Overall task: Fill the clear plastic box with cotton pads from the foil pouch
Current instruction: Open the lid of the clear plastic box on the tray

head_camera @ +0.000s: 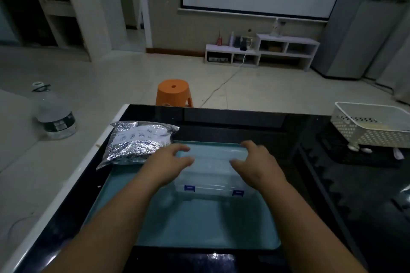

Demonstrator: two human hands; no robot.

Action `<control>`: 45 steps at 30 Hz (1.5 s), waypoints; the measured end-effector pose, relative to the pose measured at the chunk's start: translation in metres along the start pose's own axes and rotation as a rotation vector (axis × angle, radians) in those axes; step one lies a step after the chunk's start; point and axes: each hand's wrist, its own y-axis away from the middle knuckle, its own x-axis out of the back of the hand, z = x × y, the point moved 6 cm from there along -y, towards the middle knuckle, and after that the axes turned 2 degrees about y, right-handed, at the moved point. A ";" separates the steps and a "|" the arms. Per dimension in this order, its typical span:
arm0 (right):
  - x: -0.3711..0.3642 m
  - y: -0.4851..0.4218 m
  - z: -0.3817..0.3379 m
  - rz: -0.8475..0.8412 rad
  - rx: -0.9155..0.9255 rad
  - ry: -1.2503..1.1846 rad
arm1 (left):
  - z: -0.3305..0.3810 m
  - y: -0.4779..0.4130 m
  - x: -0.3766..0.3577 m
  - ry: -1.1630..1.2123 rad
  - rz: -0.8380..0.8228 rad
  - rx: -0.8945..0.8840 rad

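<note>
A clear plastic box (211,175) with two blue latches on its near side sits on a teal mat (199,224) on the black table. Its lid looks closed. My left hand (168,164) is at the box's left end and my right hand (257,164) at its right end, fingers spread and slightly bent over the lid's edges. Whether they grip the box or only touch it is unclear. The crinkled silver foil pouch (137,142) with a white label lies flat at the mat's far left corner, just beyond my left hand.
A white perforated basket (372,126) stands at the table's far right. A large water bottle (56,115) sits on the grey surface to the left. An orange stool (174,92) stands on the floor beyond the table's far edge.
</note>
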 end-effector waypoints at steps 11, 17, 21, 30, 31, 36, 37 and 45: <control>-0.044 0.000 0.026 -0.517 -0.235 0.113 | -0.016 0.003 -0.037 -0.186 -0.269 0.090; -0.048 -0.006 0.029 -0.541 -0.256 0.016 | -0.022 -0.002 -0.044 -0.224 -0.339 0.103; -0.045 -0.008 0.032 -0.513 -0.251 -0.005 | -0.028 -0.002 -0.051 -0.231 -0.359 0.164; -0.052 -0.010 0.031 -0.519 -0.296 -0.088 | -0.041 -0.008 -0.056 -0.183 -0.296 0.213; -0.051 -0.009 0.029 -0.525 -0.296 -0.082 | -0.040 -0.008 -0.056 -0.185 -0.292 0.214; -0.046 -0.005 0.022 -0.537 -0.283 -0.060 | -0.034 -0.005 -0.058 -0.233 -0.264 0.208; -0.046 -0.004 0.022 -0.538 -0.279 -0.058 | -0.033 -0.004 -0.058 -0.241 -0.260 0.207; -0.047 0.000 0.020 -0.489 -0.218 0.139 | -0.034 -0.001 -0.056 -0.339 -0.320 0.163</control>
